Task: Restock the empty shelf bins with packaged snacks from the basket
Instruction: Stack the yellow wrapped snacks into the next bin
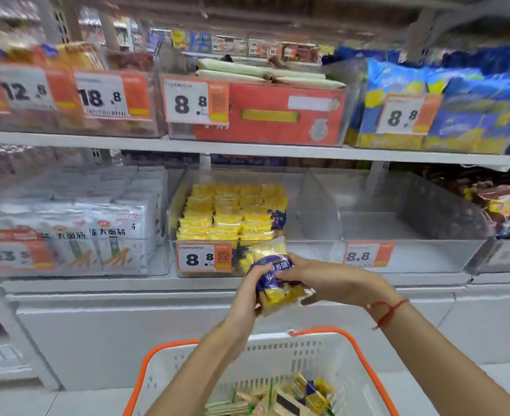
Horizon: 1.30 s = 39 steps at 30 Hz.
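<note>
Now both hands, left (249,291) and right (317,280), pinch a crinkly yellow-purple pack (273,273). Clear rigid bin (410,253) at 2 o'clock; slotted plastic basket (277,355) at 6.

Both hands raised together at mid-frame, each closed in a grip on one snack packet (273,277).

Left hand (249,298) comes up from below, forearm angled steeply, fingers curled round the packet's lower left side. Right hand (323,280) enters from the right, forearm near level, fingers wrapped over the packet's right side; a red string bracelet (389,310) sits on the right wrist.
</note>
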{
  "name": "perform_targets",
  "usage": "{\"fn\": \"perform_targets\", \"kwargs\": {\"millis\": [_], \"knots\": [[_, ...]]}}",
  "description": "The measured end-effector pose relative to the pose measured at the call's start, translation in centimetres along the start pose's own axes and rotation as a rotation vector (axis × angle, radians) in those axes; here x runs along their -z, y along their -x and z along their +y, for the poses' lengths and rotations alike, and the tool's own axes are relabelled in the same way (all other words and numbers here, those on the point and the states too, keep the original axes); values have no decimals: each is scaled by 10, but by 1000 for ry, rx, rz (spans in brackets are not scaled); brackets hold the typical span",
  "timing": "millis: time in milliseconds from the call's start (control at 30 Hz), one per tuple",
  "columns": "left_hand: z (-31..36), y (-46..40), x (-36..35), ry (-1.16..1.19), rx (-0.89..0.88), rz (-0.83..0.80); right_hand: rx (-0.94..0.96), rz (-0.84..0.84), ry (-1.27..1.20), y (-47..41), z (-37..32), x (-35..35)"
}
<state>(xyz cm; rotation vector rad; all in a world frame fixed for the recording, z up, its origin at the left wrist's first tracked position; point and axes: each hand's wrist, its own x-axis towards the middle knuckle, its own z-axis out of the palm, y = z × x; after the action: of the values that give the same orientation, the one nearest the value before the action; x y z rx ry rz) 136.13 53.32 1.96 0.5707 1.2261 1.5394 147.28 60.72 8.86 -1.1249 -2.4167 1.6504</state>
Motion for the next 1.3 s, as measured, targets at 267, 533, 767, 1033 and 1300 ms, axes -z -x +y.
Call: {"fn": "perform_targets", "kwargs": {"millis": [267, 533, 767, 1033, 1300], "knots": [[90, -53, -31, -421, -130, -123, 204, 167, -1, -8, -32, 68], [141, -122, -26, -887, -274, -270, 302, 498, 176, -76, -5, 91], [113, -179, -28, -1382, -271, -131, -10, 518, 219, -131, 9, 94], [106, -187, -23, -1842, -252, 28, -228, 366, 352, -156, 5, 98], [104, -189, -21, -1753, -261, -108, -290, 332, 102, -171, 12, 96]]}}
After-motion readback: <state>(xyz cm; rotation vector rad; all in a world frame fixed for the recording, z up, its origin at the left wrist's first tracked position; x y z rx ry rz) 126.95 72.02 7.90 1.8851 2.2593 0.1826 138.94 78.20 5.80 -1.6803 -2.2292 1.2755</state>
